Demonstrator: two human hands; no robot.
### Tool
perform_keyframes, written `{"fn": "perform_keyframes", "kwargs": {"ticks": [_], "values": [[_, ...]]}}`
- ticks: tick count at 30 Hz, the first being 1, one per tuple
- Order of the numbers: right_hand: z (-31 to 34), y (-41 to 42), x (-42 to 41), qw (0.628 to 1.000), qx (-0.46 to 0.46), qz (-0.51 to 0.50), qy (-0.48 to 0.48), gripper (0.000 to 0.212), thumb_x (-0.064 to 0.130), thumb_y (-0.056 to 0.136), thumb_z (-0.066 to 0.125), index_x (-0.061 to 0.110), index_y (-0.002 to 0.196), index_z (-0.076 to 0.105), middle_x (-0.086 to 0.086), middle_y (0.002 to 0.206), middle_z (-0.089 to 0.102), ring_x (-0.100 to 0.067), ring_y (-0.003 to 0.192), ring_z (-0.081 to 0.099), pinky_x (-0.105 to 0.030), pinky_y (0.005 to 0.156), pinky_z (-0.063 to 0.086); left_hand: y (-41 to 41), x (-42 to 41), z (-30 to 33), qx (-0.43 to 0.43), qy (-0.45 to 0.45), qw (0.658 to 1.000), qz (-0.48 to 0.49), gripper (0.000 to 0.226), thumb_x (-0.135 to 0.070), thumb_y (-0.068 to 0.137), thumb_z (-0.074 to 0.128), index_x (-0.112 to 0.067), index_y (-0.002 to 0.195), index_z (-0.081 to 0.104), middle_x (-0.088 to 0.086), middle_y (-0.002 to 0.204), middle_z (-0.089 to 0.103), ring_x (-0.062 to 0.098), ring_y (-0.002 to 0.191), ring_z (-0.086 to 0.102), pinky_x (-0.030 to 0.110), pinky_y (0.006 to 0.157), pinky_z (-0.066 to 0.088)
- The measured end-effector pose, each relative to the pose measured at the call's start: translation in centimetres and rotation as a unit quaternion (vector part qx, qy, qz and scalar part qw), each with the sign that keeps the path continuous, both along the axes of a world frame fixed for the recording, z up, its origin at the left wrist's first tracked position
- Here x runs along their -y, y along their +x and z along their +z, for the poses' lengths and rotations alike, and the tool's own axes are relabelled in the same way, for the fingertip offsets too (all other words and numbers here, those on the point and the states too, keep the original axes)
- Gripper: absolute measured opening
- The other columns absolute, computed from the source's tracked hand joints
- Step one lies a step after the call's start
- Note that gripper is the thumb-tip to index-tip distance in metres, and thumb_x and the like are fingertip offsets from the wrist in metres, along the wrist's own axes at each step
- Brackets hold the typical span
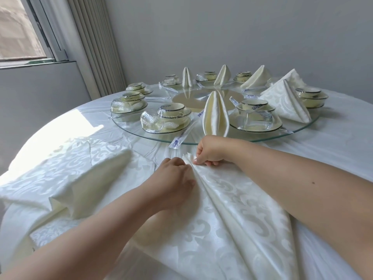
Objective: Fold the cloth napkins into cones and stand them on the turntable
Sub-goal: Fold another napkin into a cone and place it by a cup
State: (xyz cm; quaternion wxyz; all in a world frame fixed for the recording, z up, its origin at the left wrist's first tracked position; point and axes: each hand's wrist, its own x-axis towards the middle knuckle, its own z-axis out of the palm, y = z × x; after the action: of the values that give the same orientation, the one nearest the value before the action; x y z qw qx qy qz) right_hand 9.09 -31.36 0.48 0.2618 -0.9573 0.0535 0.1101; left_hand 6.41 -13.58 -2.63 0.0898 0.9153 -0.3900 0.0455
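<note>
Both my hands pinch napkin point(232, 199) folds, left hand point(174, 176), right hand point(212, 151), on white-clothed counter point(333, 146); window point(20, 29) upper left.

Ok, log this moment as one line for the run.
stage: pleating napkin on table | left hand: pinching folds | right hand: pinching corner | turntable: five cones standing

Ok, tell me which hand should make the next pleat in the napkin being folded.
Probably the left hand: its fingers lie on the loose napkin beside the gathered folds. The right hand already pinches the napkin's gathered tip, so it is better placed to keep hold.
</note>
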Motion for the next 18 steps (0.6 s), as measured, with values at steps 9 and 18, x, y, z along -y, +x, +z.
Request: {"fn": "perform_keyframes", "kwargs": {"ticks": [9, 18], "values": [[-0.2, -1.5, 0.0, 0.997, 0.019, -0.004, 0.079, 0.025, 0.014, 0.088, 0.065, 0.005, 0.108, 0.053, -0.011, 0.071, 0.065, -0.02, 0.052, 0.054, -0.023, 0.044, 0.038, 1.3, 0.5, 0.7, -0.054, 0.012, 0.998, 0.01, 0.042, -0.028, 0.095, 0.048, -0.024, 0.136, 0.05, 0.004, 0.118, 0.041, 0.024, 0.112, 0.042, 0.023, 0.088, 0.033], [0.0, -10.6, -0.5, 0.93, 0.301, 0.208, 0.041, 0.006, 0.026, 0.083, 0.066, 0.02, 0.083, 0.066, 0.006, 0.084, 0.066, -0.006, 0.077, 0.058, -0.026, 0.076, 0.047, 1.6, 0.6, 1.0, -0.097, 0.029, 0.995, 0.028, 0.018, -0.032, 0.094, 0.049, -0.017, 0.097, 0.058, 0.001, 0.114, 0.04, 0.018, 0.102, 0.045, 0.028, 0.091, 0.038]]}}
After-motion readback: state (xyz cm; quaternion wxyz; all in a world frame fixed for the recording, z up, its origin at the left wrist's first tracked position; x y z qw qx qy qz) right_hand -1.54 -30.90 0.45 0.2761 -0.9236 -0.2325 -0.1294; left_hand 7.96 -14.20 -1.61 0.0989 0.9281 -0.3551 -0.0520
